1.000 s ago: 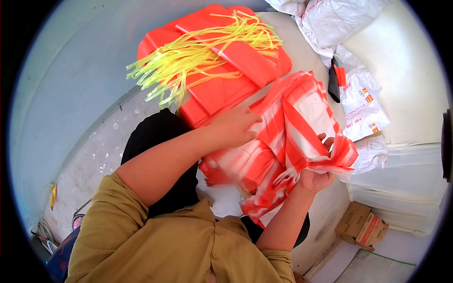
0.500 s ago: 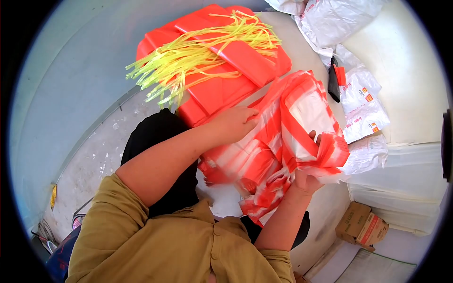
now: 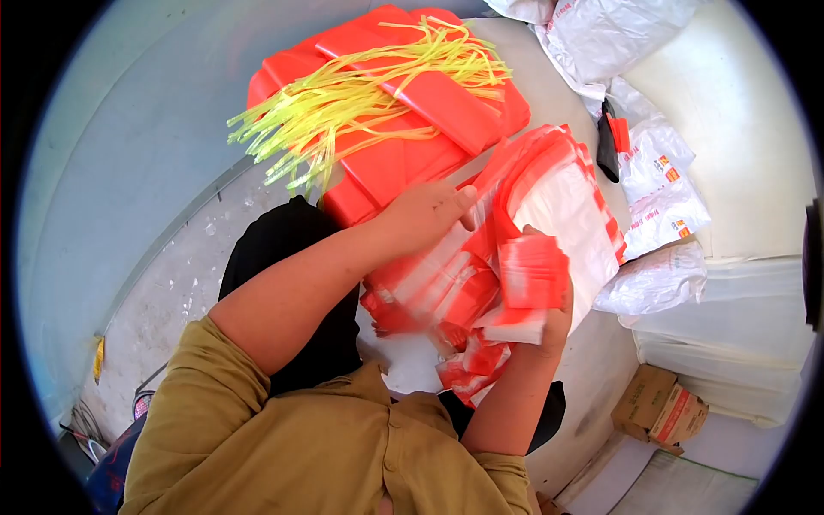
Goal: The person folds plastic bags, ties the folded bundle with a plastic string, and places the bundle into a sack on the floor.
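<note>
A loose pile of red-and-white striped plastic sheets (image 3: 571, 206) lies in front of me, its layers fanned out. My right hand (image 3: 554, 313) grips a folded end of the striped plastic, with its fingers partly hidden behind it. On the left part of the pile rests my left hand (image 3: 433, 215), its fingers bent over the plastic; whether they pinch a layer is hard to see. Beyond it, a stack of folded red plastic (image 3: 455, 116) carries a bunch of yellow-green strips (image 3: 343, 103).
White plastic bags (image 3: 609, 39) lie at the top right, and more printed ones (image 3: 657, 163) sit below them beside a black item (image 3: 607, 146). A cardboard box (image 3: 648, 408) stands at the lower right. My black-clad knee (image 3: 279, 257) is left of the pile.
My right hand has moved left with the folded end of the striped plastic, uncovering more of the white layer behind. My left hand has shifted only slightly.
</note>
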The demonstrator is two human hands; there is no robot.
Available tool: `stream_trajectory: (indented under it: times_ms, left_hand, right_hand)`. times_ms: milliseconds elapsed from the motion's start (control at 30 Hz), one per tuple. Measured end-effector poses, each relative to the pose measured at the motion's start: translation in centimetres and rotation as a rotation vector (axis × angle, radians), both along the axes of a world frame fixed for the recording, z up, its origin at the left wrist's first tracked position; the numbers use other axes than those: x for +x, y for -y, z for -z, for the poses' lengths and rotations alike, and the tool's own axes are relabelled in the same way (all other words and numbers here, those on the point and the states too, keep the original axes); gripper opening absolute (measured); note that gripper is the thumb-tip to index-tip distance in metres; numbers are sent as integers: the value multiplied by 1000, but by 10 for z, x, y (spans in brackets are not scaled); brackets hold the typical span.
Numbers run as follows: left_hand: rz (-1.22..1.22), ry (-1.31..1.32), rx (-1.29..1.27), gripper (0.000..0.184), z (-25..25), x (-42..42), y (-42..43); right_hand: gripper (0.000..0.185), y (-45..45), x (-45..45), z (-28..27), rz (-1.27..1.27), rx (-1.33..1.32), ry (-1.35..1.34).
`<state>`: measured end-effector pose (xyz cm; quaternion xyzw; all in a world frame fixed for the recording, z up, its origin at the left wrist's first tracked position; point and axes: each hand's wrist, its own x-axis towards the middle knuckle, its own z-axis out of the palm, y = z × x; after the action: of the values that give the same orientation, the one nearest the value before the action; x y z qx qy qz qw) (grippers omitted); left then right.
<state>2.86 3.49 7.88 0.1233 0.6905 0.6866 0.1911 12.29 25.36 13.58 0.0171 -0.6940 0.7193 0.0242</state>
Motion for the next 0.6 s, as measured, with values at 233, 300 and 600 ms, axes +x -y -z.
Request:
stream_trajectory:
  times_ms: [233,300,600]
  left_hand:
    - [317,718,436,68,-12,9,-1]
    - [369,742,452,69,-7,8,3]
    - [558,593,274,68,16,10,40]
  right_hand:
    - [48,16,-13,-2,-336,503,-328]
    - [45,19,-12,1,-343,681,-342]
    - [53,39,24,8,-5,904,-270]
